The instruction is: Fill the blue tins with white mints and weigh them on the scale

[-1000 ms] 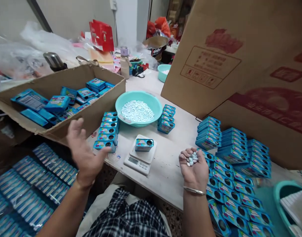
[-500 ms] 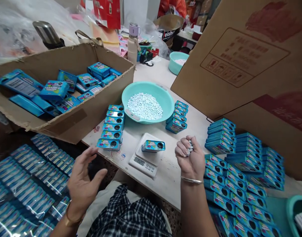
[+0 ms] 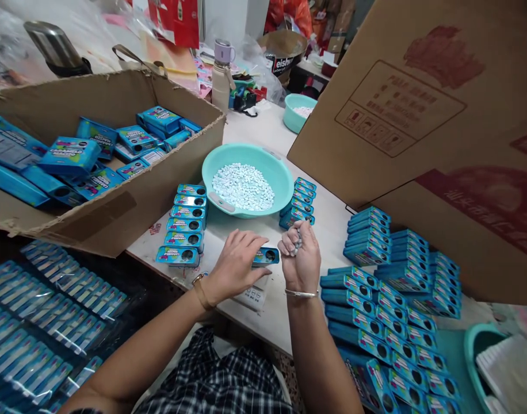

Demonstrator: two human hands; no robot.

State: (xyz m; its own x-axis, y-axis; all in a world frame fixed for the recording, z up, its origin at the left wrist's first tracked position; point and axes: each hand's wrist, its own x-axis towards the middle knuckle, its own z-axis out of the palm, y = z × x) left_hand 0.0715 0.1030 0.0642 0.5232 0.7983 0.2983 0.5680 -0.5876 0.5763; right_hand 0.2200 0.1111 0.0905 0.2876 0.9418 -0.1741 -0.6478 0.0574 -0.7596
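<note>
My left hand (image 3: 235,264) reaches over a white digital scale (image 3: 249,297), thumb and fingers apart on either side of a blue candy box (image 3: 270,256) that stands on it. The hand covers most of the scale and the box's left part; I cannot make out firm contact. Just right of that box, my right hand (image 3: 303,256) is closed in a fist around small pale candies (image 3: 296,244), a few showing between the fingers. Behind the scale sits a turquoise basin (image 3: 285,172) holding a heap of the same pale candies (image 3: 244,187).
Blue boxes (image 3: 183,224) stand in a row left of the basin, others (image 3: 298,204) at its right. Many more boxes (image 3: 367,305) fill the right side. A cardboard carton (image 3: 177,161) with boxes is at left; a large carton (image 3: 397,126) leans at right. Wrapped packs (image 3: 30,322) lie lower left.
My left hand has moved right and forward, from beside the table edge to over the scale around the box. My right fist stays closed, slightly nearer the box. The view has shifted right.
</note>
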